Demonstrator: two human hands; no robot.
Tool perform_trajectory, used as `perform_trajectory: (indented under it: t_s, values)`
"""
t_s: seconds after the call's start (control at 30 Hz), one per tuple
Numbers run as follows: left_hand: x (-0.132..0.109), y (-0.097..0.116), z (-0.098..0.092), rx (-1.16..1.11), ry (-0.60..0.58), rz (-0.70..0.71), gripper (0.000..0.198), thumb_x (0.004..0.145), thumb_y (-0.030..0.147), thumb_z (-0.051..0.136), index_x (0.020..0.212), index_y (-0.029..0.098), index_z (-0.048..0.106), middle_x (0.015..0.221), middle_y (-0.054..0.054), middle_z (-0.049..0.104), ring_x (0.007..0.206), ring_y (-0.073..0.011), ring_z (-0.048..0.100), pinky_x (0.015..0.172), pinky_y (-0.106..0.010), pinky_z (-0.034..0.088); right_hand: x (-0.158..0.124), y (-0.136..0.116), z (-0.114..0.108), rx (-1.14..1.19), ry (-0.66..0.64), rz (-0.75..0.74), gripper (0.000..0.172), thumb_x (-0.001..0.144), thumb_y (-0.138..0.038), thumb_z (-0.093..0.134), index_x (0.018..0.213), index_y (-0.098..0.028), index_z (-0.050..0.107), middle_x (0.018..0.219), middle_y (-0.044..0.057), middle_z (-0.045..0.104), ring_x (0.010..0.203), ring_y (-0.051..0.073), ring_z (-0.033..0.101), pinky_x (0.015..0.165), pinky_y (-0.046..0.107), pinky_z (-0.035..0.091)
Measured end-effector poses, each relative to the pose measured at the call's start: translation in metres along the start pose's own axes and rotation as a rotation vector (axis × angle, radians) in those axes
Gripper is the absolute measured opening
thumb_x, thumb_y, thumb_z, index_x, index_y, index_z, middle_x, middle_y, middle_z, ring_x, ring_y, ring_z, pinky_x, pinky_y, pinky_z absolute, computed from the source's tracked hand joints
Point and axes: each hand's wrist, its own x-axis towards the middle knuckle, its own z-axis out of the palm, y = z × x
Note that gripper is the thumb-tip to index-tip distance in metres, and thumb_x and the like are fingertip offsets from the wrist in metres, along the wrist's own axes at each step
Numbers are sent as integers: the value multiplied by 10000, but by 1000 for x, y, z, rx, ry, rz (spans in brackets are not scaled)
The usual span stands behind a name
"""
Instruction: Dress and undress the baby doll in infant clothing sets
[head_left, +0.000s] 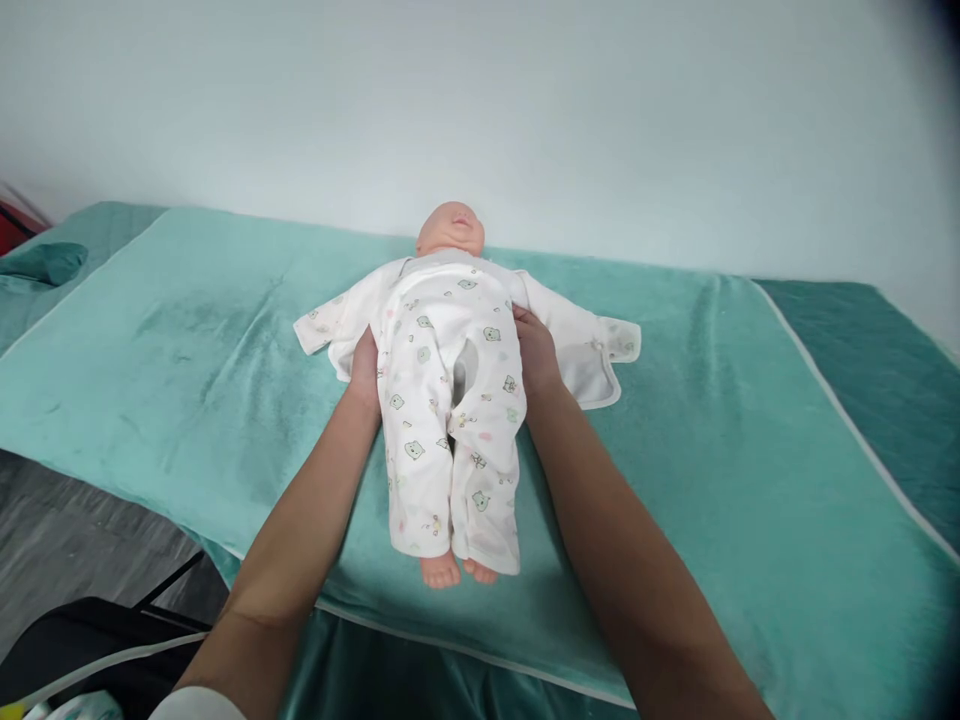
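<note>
A baby doll [452, 230] lies on its back, head toward the wall and bare feet toward me. It wears printed white open-crotch pants [420, 420], their top reaching up over its chest. Beneath them a white baby jacket [577, 345] spreads out, its sleeves stretched to both sides. My left hand [365, 368] grips the pants at the doll's left-of-picture side; its fingers are mostly hidden behind the cloth. On the opposite side my right hand [535, 348] is closed on the pants' edge, fingertips tucked between pants and jacket.
A green velvety cover [697, 480] with white piping lies over the bed, with a hole [45, 264] at its far left. A pale wall [480, 110] stands behind. At bottom left are a black bag-like object [82, 650] and a pale strap or cord [112, 660].
</note>
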Motion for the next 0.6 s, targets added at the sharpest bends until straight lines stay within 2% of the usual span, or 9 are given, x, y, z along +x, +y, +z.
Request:
perform_trajectory:
  t_s: [0.17, 0.3, 0.37, 0.47, 0.53, 0.6]
  values:
    - [1, 2, 5, 36, -50, -30, 541, 835, 553, 692, 1249, 204, 681, 1119, -54, 791, 1345, -351, 618, 1223, -506, 463, 1, 5, -2, 29, -41, -8, 327, 662, -345, 710, 962, -222, 661, 975, 46, 787, 992, 254, 734, 836, 389, 609]
    - [-2, 2, 3, 56, -77, -102, 487, 872, 562, 642, 1217, 223, 703, 1047, -55, 797, 1314, -353, 639, 1198, -538, 478, 3, 7, -5, -88, 29, -43, 331, 679, -375, 735, 955, -206, 664, 974, 70, 777, 972, 261, 732, 890, 425, 595]
    - [-2, 1, 3, 55, -92, -123, 470, 871, 565, 637, 1187, 228, 720, 1029, -57, 799, 1300, -347, 648, 1192, -524, 487, 3, 5, -7, -221, 116, -128, 281, 706, -354, 726, 936, -207, 661, 959, 74, 766, 957, 254, 726, 931, 440, 580]
    - [-2, 2, 3, 41, -117, -114, 453, 834, 544, 683, 1133, 207, 734, 1025, -63, 800, 1284, -342, 652, 1208, -479, 473, 4, -7, -9, -460, 248, -359, 180, 800, -320, 653, 950, -224, 676, 956, 61, 749, 940, 231, 700, 968, 444, 554]
    - [-3, 3, 5, 37, -126, -94, 453, 815, 539, 706, 1099, 187, 733, 1026, -67, 800, 1282, -342, 648, 1223, -464, 449, 10, -17, -5, -558, 255, -505, 156, 851, -299, 597, 961, -238, 689, 997, 54, 744, 951, 219, 683, 973, 431, 544]
    - [-4, 4, 6, 48, -108, -67, 458, 811, 558, 709, 1065, 178, 730, 1024, -72, 800, 1284, -344, 644, 1230, -465, 435, 22, -26, 4, -600, 186, -571, 148, 864, -275, 578, 937, -237, 701, 1038, 54, 740, 978, 213, 672, 980, 414, 532]
